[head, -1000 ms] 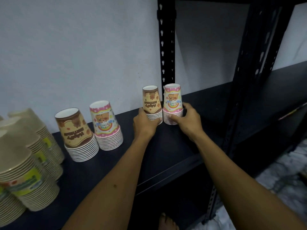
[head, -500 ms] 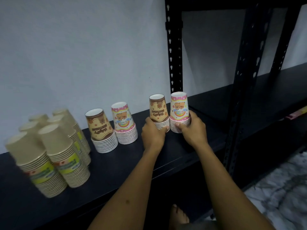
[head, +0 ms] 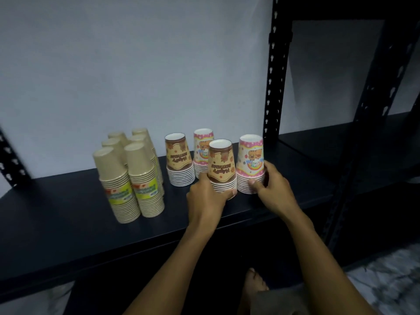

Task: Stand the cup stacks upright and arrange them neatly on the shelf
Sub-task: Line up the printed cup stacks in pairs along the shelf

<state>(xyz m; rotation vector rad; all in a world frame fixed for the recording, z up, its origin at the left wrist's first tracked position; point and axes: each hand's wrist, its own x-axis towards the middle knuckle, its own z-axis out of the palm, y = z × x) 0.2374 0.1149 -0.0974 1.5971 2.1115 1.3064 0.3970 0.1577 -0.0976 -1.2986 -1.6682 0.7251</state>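
On the black shelf (head: 68, 223) all cup stacks stand upside down. My left hand (head: 206, 198) grips the base of a brown patterned cup stack (head: 221, 164). My right hand (head: 271, 187) grips the base of a pink patterned cup stack (head: 251, 162) right beside it. Behind them, nearer the wall, stand a second brown stack (head: 179, 162) and a second pink stack (head: 201, 151), the latter partly hidden by the held brown one. To the left is a tight group of several plain beige cup stacks (head: 131, 173) with green labels.
A black perforated upright post (head: 273, 76) rises just right of the held stacks, with another upright (head: 363, 110) further right. The white wall runs behind the shelf. My bare foot (head: 253, 285) shows on the floor below the shelf edge.
Both hands have slid the brown and pink stacks leftward and toward the front, close to the other patterned pair. The camera view has shifted, showing the beige group more fully.
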